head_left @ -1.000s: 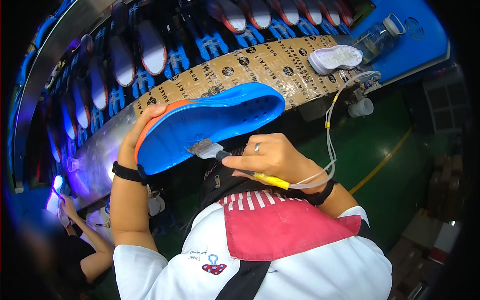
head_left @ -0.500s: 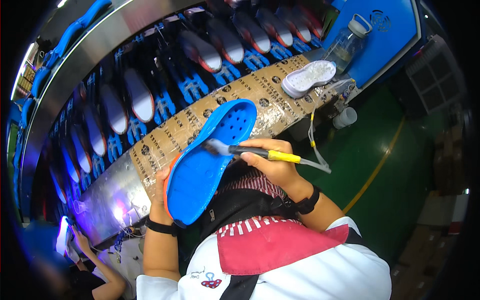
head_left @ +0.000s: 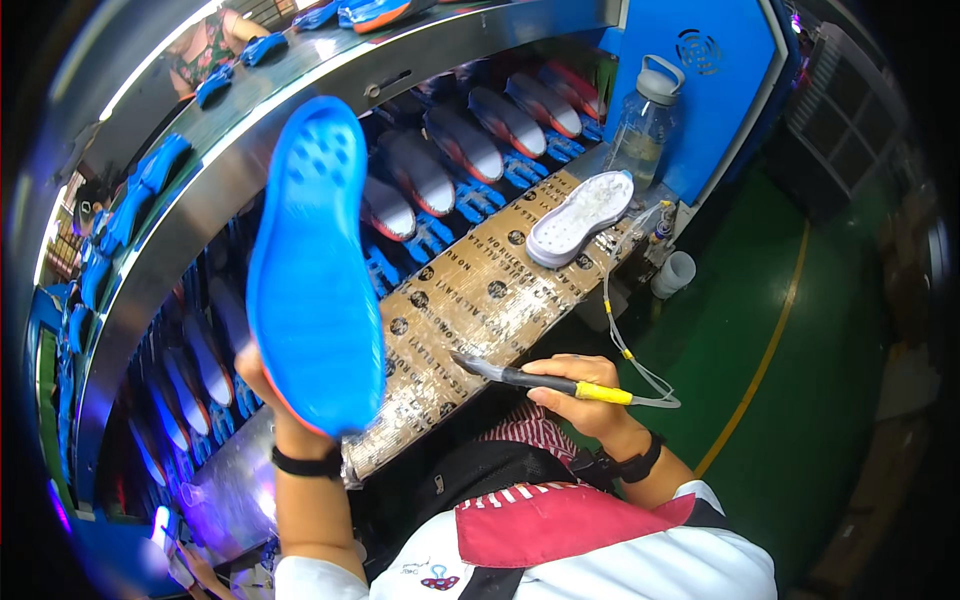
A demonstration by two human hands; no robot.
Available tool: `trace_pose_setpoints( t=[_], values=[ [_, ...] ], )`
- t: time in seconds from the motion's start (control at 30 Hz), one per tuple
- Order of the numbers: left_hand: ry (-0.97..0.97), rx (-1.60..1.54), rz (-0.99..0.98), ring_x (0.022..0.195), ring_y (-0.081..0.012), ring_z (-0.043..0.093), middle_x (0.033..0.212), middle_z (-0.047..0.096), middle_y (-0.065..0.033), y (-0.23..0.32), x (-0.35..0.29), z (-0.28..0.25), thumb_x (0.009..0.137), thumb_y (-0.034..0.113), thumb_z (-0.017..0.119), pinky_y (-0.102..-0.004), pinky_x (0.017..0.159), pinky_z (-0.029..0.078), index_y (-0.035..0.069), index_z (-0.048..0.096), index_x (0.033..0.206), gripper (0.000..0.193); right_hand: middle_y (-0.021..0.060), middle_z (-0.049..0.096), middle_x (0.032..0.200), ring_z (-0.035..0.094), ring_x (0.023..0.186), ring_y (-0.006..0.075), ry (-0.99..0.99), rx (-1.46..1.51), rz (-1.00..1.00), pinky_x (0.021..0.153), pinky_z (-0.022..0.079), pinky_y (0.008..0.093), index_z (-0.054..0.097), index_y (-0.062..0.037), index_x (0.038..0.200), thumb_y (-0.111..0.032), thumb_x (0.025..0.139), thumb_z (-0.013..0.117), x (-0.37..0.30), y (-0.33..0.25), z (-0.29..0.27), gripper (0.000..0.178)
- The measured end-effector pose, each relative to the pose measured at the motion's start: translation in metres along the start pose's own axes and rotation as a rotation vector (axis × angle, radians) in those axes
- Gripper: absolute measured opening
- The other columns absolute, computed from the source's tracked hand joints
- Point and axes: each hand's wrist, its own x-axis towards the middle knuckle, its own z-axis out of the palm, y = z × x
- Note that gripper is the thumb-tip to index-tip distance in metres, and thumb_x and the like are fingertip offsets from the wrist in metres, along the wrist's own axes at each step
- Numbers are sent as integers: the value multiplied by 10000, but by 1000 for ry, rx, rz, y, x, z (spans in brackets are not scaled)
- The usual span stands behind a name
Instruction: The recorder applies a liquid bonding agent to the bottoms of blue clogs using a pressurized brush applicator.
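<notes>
My left hand (head_left: 262, 390) grips a blue shoe sole (head_left: 318, 300) with an orange edge by its heel-side lower end, its hollow inner face turned up. The sole is raised, in front of the rack. A glue brush (head_left: 515, 376) with a dark, yellow-banded handle and a thin clear tube is pinched in my right hand (head_left: 592, 400). Its bristles are apart from the sole, over the cardboard-covered ledge (head_left: 500, 285). Farther right on that ledge lies a white sole (head_left: 580, 222) with whitish material inside. My left fingers are partly hidden behind the blue sole.
Several dark shoe uppers (head_left: 415, 175) stand on blue holders in the rack behind the ledge. A clear bottle (head_left: 642, 128) stands by the blue machine panel (head_left: 725, 95). A white cup (head_left: 675, 272) hangs low right. More blue soles (head_left: 125, 215) line the upper shelf. Another person (head_left: 215, 45) is beyond it.
My left hand has lifted the blue sole up and to the left. The brush has come off the sole and moved lower, still in my right hand. The view has shifted.
</notes>
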Motion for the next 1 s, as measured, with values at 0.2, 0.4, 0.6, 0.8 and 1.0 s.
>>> trace_pose_setpoints(
  t=[0.2, 0.4, 0.6, 0.8, 1.0],
  values=[
    [398, -88, 340, 1303, -525, 320, 1442, 259, -350, 67, 152, -27, 996, 281, 385, -627, 1118, 219, -90, 211, 1420, 590, 95, 697, 785, 642, 630, 144, 81, 94, 133, 565, 488, 251, 698, -3, 987, -65, 766, 744, -12, 1, -19, 234],
    [730, 126, -25, 999, -330, 637, 1217, 551, -286, 82, 203, -45, 962, 283, 531, -367, 805, 552, 41, 379, 1407, 529, 79, 690, 766, 622, 629, 93, 179, 194, 280, 565, 483, 221, 693, 11, 1024, -44, 783, 732, -26, 14, -34, 251],
    [921, 1837, 581, 877, -217, 637, 1047, 664, -120, 140, 169, -157, 850, 264, 609, -314, 763, 491, 149, 570, 1302, 467, 69, 682, 769, 614, 639, 81, 162, 236, 336, 578, 484, 206, 684, 31, 1038, -36, 799, 714, -24, 19, -38, 249],
    [874, 2312, -120, 1203, -321, 532, 1288, 577, -136, 196, 129, -174, 837, 368, 620, -448, 976, 428, 220, 498, 1363, 560, 68, 686, 781, 617, 646, 84, 135, 269, 377, 600, 488, 204, 682, 38, 1031, -32, 793, 714, -23, 16, -33, 250],
    [785, 2690, -2, 1057, -307, 610, 1131, 641, -111, 202, 109, -149, 828, 395, 658, -525, 874, 437, 230, 521, 1327, 543, 85, 678, 783, 632, 645, 115, 131, 261, 434, 614, 501, 212, 683, 50, 1016, -10, 762, 693, -20, 13, -20, 261]
  ],
)
